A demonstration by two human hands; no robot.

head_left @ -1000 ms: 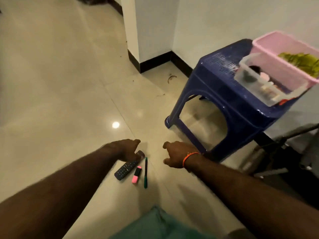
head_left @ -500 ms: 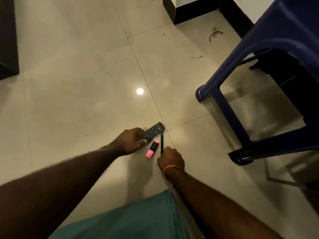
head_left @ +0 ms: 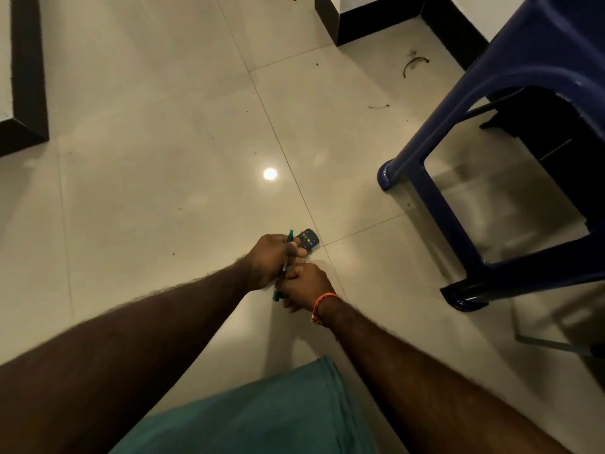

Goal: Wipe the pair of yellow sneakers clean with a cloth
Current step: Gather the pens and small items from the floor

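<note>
No yellow sneakers and no cloth are in view. Low over the tiled floor, my left hand (head_left: pixel 270 262) grips a dark remote (head_left: pixel 308 239), whose button end sticks out past the fingers. A green pen (head_left: pixel 289 236) runs across that hand, and its lower tip shows beside my right hand (head_left: pixel 304 285). My right hand, with an orange thread at the wrist, curls its fingers round the pen's lower part and presses against the left hand. The pink highlighter is hidden.
A blue plastic stool (head_left: pixel 510 103) stands at the right, its near foot (head_left: pixel 465 294) close to my right arm. A dark skirting corner (head_left: pixel 347 24) is at the back and a dark furniture edge (head_left: pixel 24 93) at the left. Teal fabric (head_left: pixel 262 414) covers the bottom.
My right hand has lifted the green pen off the floor and brought it against my left hand, which has picked up the remote. The pink highlighter is gone from the floor.
</note>
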